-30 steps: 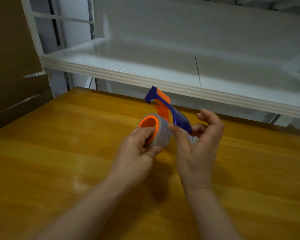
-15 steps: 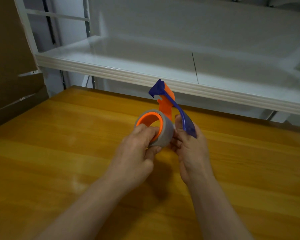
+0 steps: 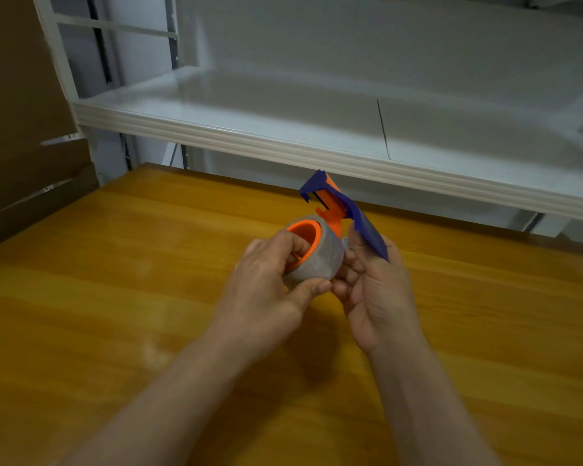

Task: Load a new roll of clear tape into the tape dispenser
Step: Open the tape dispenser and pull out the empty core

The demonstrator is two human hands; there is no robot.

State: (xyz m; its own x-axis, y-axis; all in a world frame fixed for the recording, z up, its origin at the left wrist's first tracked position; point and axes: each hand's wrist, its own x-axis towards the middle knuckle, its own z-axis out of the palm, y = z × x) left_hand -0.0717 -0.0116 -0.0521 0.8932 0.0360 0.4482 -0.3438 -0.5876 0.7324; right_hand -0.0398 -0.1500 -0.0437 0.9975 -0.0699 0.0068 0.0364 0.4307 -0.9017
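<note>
One roll (image 3: 321, 261), clear with a greyish cast, sits around the orange hub of the one dispenser (image 3: 334, 203). The dispenser's blue-and-orange head points up, and all of it is held above the table (image 3: 115, 297). The left hand (image 3: 266, 292) pinches the roll, thumb beneath, fingers curled into the hub. The right hand (image 3: 379, 290) curls its fingers round the blue handle, hiding part of it. Behind runs one white shelf (image 3: 283, 142), with brown cardboard (image 3: 21, 129) far left.
</note>
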